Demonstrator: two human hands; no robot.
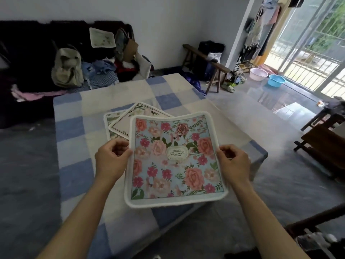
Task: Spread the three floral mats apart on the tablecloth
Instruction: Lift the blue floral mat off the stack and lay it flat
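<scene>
Left hand [112, 157] and right hand [233, 161] each pinch a side edge of the blue rose mat [175, 159], fingers curled, holding it above the checked tablecloth [74, 128]. The mat bows slightly, so it is judged light, soft and flexible, with a fleecy white border. Grip opposite edges. Beyond it, the cream mat [141, 114] overlaps the green-leaf mat [109, 120]. Both are flat rounded squares lying on the cloth.

Front mat [175, 159] before middle mat [130, 118], itself atop left mat [111, 117], on tablecloth [74, 131].
</scene>
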